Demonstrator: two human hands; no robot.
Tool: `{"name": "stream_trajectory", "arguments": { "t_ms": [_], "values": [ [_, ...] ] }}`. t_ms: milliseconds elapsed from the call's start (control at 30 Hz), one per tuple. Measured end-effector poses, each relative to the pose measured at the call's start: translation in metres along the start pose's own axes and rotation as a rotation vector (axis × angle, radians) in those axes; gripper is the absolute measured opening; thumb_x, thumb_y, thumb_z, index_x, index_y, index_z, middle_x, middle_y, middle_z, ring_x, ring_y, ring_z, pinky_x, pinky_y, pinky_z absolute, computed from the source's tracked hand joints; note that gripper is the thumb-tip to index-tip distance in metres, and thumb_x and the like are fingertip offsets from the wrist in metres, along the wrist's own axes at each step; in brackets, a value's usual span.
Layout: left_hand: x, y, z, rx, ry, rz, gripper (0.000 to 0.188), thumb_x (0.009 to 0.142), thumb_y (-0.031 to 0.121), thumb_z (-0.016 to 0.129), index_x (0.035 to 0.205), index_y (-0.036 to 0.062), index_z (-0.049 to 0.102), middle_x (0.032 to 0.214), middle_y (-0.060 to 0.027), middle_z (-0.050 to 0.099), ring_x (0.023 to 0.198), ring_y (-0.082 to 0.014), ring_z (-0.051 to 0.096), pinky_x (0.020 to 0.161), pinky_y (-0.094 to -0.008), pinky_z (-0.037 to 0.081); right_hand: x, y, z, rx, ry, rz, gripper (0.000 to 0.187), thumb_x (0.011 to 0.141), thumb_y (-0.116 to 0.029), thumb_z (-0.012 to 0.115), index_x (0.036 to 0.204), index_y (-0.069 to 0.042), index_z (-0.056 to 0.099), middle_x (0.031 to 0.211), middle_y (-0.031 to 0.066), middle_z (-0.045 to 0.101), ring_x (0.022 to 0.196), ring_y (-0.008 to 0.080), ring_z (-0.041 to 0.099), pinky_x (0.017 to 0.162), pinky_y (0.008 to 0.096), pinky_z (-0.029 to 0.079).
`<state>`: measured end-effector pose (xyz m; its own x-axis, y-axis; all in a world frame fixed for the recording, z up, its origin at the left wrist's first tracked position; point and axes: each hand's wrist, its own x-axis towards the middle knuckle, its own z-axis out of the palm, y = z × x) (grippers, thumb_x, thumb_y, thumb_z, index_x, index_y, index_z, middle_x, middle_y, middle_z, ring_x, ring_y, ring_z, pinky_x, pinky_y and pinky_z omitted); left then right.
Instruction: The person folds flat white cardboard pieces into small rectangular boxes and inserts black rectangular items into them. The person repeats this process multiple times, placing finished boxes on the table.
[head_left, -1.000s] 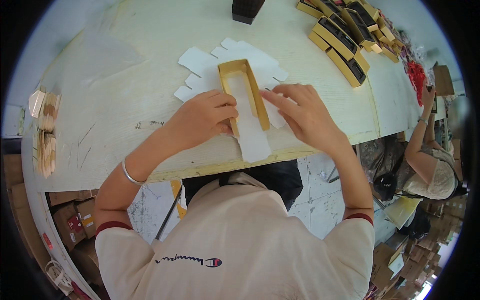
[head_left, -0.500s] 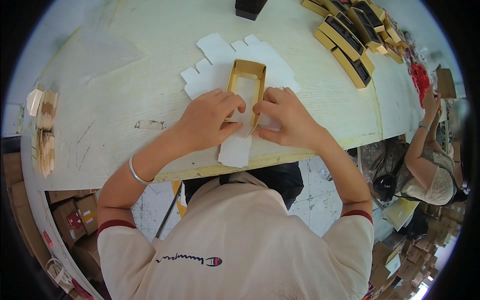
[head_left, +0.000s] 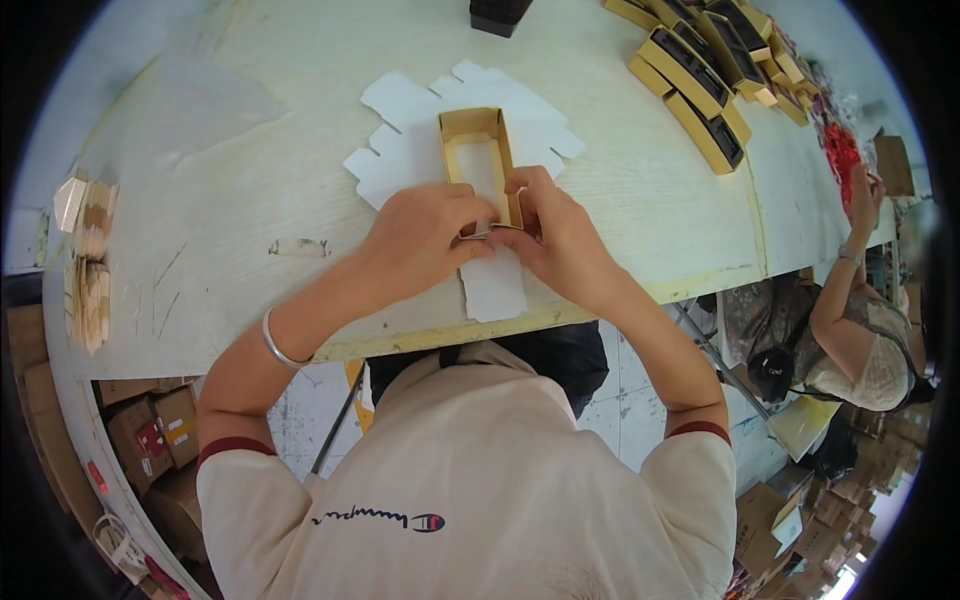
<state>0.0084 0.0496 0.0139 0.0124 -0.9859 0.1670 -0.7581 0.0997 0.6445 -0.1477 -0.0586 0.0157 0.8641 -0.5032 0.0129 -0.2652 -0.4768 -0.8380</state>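
At a pale, scuffed table (head_left: 230, 220) in a room with stacked cartons (head_left: 820, 525), the left hand (head_left: 425, 238) and right hand (head_left: 560, 235) have fingers clamped on the near end of a gold box (head_left: 506, 150) above white card (head_left: 402, 108).

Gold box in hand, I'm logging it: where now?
Head view, centre: the gold box is over white cardboard, its near end between left hand and right hand.

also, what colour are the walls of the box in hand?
Box walls: gold, best seen in the head view.
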Motion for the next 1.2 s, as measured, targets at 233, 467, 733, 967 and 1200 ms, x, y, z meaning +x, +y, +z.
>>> {"name": "stream_trajectory", "arguments": {
  "t_ms": [233,467,733,967,1200],
  "values": [
    [-0.004,0.007,-0.016,-0.135,0.171,-0.137,0.011,0.073,0.008,0.073,0.078,0.0005,0.066,0.073,-0.0087,0.058,0.059,-0.021,0.056,0.054,-0.0297,0.045,-0.021,-0.017,-0.032,-0.187,-0.094,-0.419,0.056,0.072,0.005,0.063,0.124,-0.005,0.046,0.11,0.0176,0.056,0.099,0.0331,0.055,0.084,0.0404,0.043],
    [-0.007,-0.002,-0.003,-0.048,0.013,-0.117,0.009,0.078,0.006,0.069,0.079,-0.0016,0.065,0.073,-0.0089,0.057,0.062,-0.018,0.057,0.057,-0.0289,0.045,-0.036,0.007,-0.005,-0.526,-0.011,-0.656,0.056,0.066,-0.007,0.072,0.119,-0.003,0.054,0.127,0.0169,0.051,0.113,0.0307,0.051,0.09,0.0386,0.042],
    [-0.004,-0.015,-0.013,-0.557,-0.147,-0.285,0.041,0.098,0.035,0.047,0.102,-0.0039,0.061,0.078,-0.007,0.059,0.064,-0.0128,0.053,0.062,-0.0278,0.045,-0.007,0.023,0.005,-0.255,0.162,-0.597,0.03,0.075,-0.003,0.071,0.101,-0.002,0.054,0.096,0.0115,0.057,0.076,0.0256,0.056,0.07,0.0355,0.047],
    [-0.003,-0.008,-0.014,-0.475,-0.057,-0.205,0.031,0.098,0.029,0.048,0.117,0.0047,0.049,0.072,-0.0034,0.054,0.062,-0.0102,0.049,0.057,-0.0257,0.044,0.0,0.017,0.012,0.262,0.184,-0.288,0.028,0.081,0.005,0.065,0.1,-0.003,0.047,0.093,0.0101,0.051,0.068,0.0165,0.052,0.058,0.028,0.044],
    [-0.004,-0.007,0.009,-0.427,0.187,-0.103,0.023,0.088,0.006,0.061,0.108,0.0043,0.05,0.107,-0.0119,0.055,0.076,-0.0249,0.06,0.069,-0.0326,0.049,-0.001,0.019,0.014,-0.079,0.243,-0.386,0.028,0.078,0.007,0.064,0.102,-0.004,0.054,0.1,0.0122,0.05,0.065,0.02,0.054,0.056,0.0316,0.046]
  ]
}}
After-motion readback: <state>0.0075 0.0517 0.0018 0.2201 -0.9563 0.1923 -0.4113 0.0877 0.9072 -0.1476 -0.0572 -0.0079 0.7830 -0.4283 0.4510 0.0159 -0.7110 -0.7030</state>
